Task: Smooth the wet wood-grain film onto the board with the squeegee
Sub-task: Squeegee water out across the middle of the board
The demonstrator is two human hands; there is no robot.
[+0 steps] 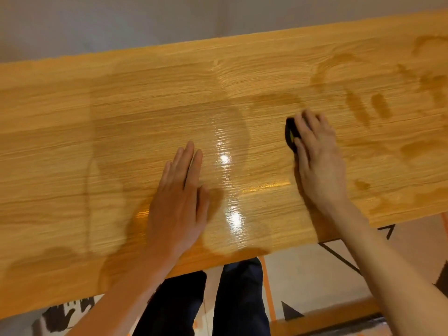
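A long board (60, 146) covered in glossy wood-grain film (150, 112) spans the whole view. Wet patches and streaks darken the film, mostly at the right. My left hand (180, 192) lies flat on the film near the middle, fingers straight and together. My right hand (317, 156) grips a small black squeegee (290, 134) with a yellow mark, pressed on the film right of centre. Most of the squeegee is hidden under my fingers.
Light glares off the wet film between my hands. Below the board's near edge are my dark-trousered legs (237, 299), a pale floor with orange tape (269, 294) and a black stand leg (339, 258). A grey wall runs behind the far edge.
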